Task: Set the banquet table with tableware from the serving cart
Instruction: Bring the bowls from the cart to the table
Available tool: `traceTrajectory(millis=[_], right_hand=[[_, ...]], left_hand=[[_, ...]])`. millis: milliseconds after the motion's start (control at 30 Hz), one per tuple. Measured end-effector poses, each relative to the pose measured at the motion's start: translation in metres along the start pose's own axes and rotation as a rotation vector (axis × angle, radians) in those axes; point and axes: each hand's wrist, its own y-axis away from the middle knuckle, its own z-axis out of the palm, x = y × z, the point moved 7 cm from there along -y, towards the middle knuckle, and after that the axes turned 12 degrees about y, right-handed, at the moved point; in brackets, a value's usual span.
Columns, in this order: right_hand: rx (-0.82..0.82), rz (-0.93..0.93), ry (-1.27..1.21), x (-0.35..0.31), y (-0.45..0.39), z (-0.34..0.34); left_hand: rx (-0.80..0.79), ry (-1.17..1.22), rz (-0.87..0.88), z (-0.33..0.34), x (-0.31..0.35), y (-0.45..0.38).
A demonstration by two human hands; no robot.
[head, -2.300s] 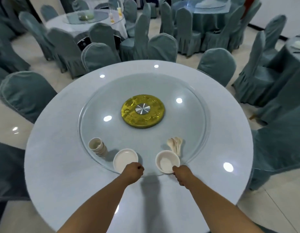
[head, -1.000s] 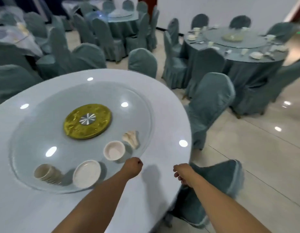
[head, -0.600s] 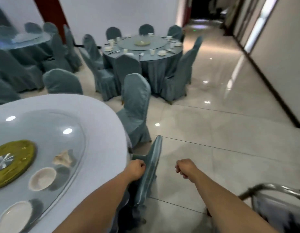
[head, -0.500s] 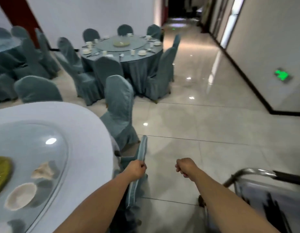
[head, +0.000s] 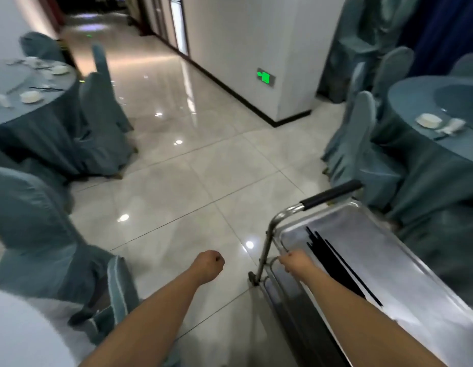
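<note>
Serving cart (head: 384,263), steel, stands at lower right, handle end farthest off. Black chopsticks (head: 336,263) lie bundled along its top tray's near-left edge. Right hand (head: 293,260) hovers at that edge, grip indeterminate. Left hand (head: 209,266) fisted, empty. Recommend gathering the bundle mid-length, ends aligned, before lifting.
</note>
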Motion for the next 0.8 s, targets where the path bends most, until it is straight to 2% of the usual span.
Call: traceTrajectory(millis=[100,267,400,800], right_hand=[[0.072,0.081,-0.032,0.039,0.001,-0.007],[0.084,0.191,-0.016,0.095,-0.005,-0.002],[0.059,0.195,0.048,0.119,-0.020,0.005],[-0.028,0.149,0.276,0.166,-0.081,0.014]], left_hand=[[-0.079,-0.037,0.025,0.030,0.016,-0.020],[-0.180,-0.111,0.040,0.074,0.030,-0.041],[-0.230,-0.159,0.024,0.098,0.034,-0.053],[-0.242,-0.218,-0.099,0.142,0.041,-0.092]])
